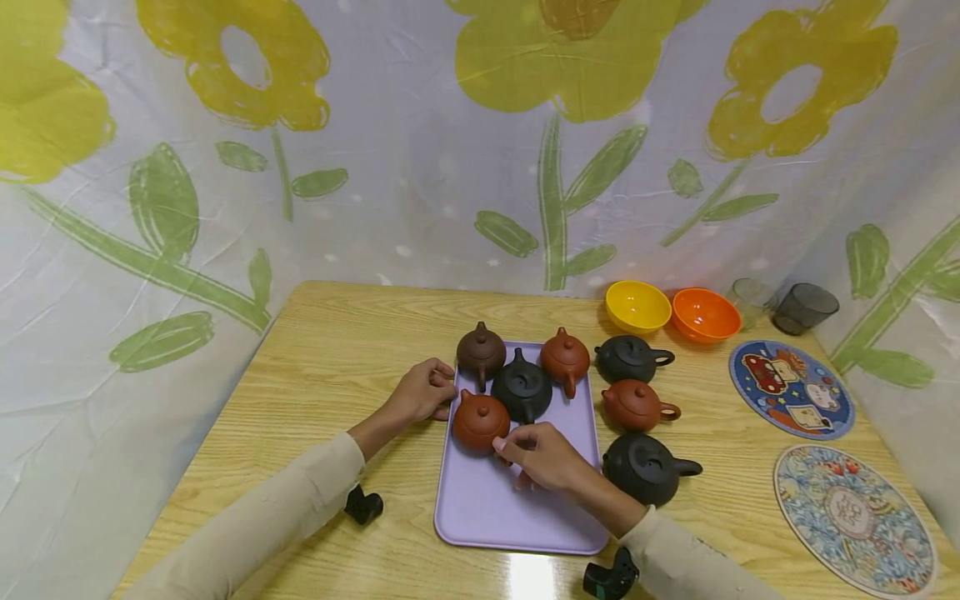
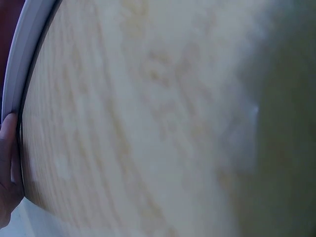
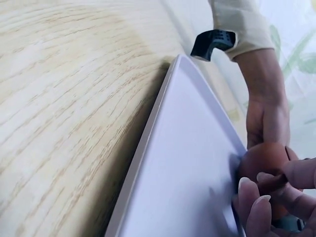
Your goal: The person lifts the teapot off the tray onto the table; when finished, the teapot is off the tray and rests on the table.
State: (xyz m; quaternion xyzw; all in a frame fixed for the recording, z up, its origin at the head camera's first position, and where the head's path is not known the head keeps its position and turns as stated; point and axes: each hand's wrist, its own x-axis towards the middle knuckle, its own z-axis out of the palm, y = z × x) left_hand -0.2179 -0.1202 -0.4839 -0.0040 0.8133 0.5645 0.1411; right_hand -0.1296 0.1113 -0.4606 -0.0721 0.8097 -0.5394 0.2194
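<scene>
On the lilac tray [image 1: 517, 521] sits a reddish-brown clay teapot [image 1: 480, 423], its spout toward the far left. My right hand [image 1: 546, 457] pinches its handle between thumb and fingers, as the right wrist view shows of the teapot [image 3: 264, 160]. At the tray's left edge, my left hand [image 1: 426, 390] grips the rim; fingers [image 2: 9, 131] lie over the tray wall in the left wrist view. Beside the held teapot are a black teapot [image 1: 522, 388], a dark brown teapot [image 1: 481, 352] and another reddish teapot [image 1: 565, 358] at the tray's far end.
Right of the tray stand a black teapot [image 1: 628, 358], a reddish teapot [image 1: 636, 406] and a larger black teapot [image 1: 641, 468]. Behind them are a yellow bowl [image 1: 637, 307], an orange bowl [image 1: 705, 315] and a dark cup [image 1: 804, 308]. Two round mats, one a blue mat [image 1: 791, 388], lie far right.
</scene>
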